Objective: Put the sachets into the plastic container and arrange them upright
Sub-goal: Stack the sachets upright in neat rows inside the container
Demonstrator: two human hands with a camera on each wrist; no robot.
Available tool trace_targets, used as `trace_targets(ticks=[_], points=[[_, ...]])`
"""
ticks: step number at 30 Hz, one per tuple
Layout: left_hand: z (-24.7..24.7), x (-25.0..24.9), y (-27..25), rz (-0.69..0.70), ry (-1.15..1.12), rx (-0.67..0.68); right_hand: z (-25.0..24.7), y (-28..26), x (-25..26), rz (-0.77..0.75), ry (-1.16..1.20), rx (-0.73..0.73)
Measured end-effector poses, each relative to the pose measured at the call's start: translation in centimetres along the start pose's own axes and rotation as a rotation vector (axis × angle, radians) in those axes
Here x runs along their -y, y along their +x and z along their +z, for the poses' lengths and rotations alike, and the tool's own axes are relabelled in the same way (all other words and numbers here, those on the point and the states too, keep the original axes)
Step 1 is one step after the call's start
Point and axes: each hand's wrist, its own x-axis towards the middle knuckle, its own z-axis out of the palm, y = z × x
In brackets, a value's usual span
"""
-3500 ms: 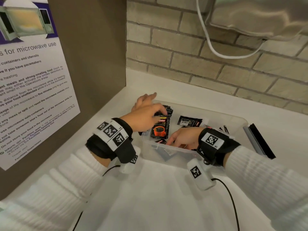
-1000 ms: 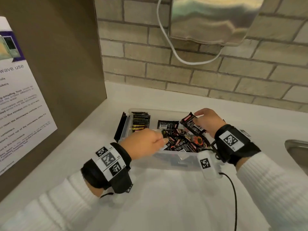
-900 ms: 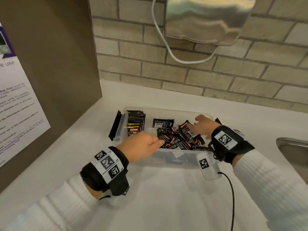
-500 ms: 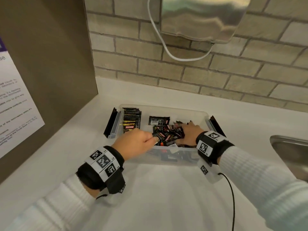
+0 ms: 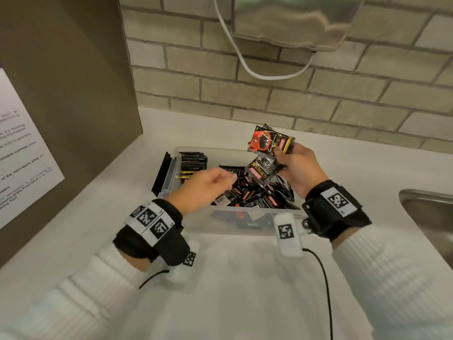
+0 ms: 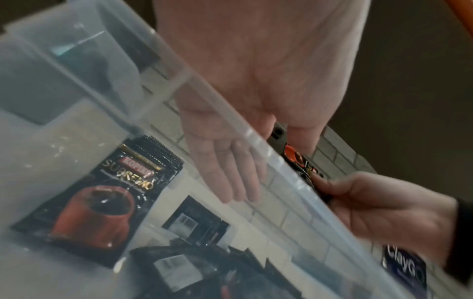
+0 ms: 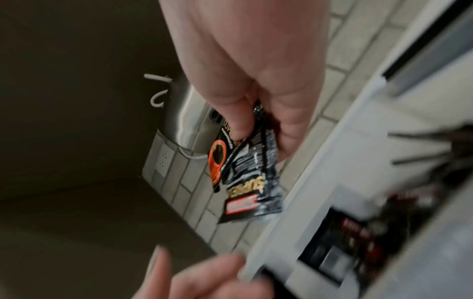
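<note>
While my right hand [image 5: 297, 168] pinches a small bunch of sachets [image 5: 268, 143] between thumb and fingers above the far right part of the plastic container [image 5: 245, 223], my left hand [image 5: 206, 186] hangs over the near left part of the container with fingers loosely curled and holding nothing. In the left wrist view its fingers [image 6: 230, 178] lie straight and relaxed behind the clear rim.

The container stands on the white bench [image 5: 220, 290]. Inside it, an upright row [image 5: 192, 164] of sachets already stands against the left end wall. A loose heap [image 5: 255, 197] lies flat and crossed in the middle and right.

I judge the step in hand to be squaring the lifted bunch and adding it to the row. Procedure I would follow:

1. Bring the free hand to the bunch and tap the lower edges level, so that all sachets face one way.
2. Lower the bunch edge-first into the gap just beside the standing row, not onto the heap.
3. Press the bunch flat against the row before releasing, as thin foil packs are likely to slump if left unsupported.
4. Keep the loose heap pushed to the right so the gap remains open.

Most sachets appear unsorted, so the task is at an early stage.
</note>
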Motion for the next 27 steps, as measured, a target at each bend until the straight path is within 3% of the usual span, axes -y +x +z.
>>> trace_targets(ticks=[3, 6, 8, 11, 14, 16, 21, 27], points=[[-0.3, -1.1, 0.5, -0.047, -0.237, -0.053, 2.8, -1.0, -1.7, 0.106, 0.214, 0.187], [-0.7, -1.2, 0.5, -0.144, -0.517, -0.033, 5.6, -1.5, -3.2, 0.174, 0.32, 0.258], [-1.0, -0.7, 0.4, -0.168, -0.674, -0.006, 7.0, -1.6, -3.8, 0.16, 0.285, 0.219], [-1.5, -0.1, 0.0, -0.14, -0.729, -0.008, 8.0, -1.8, -4.6, 0.109, 0.16, 0.113], [-1.7, 0.5, 0.1, -0.155, -0.774, -0.091, 7.8, -1.6, -4.9, 0.034, 0.059, -0.014], [-1.8, 0.7, 0.3, -0.195, -0.828, -0.174, 7.4, -1.5, -5.0, 0.042, 0.146, -0.054], [-1.8, 0.8, 0.7, -0.226, -0.848, -0.328, 6.5, -1.1, -5.2, 0.007, 0.576, 0.004], [-1.7, 1.1, 0.9, -0.191, -0.909, -0.43, 5.9, -0.7, -5.0, 0.053, 0.773, -0.129]])
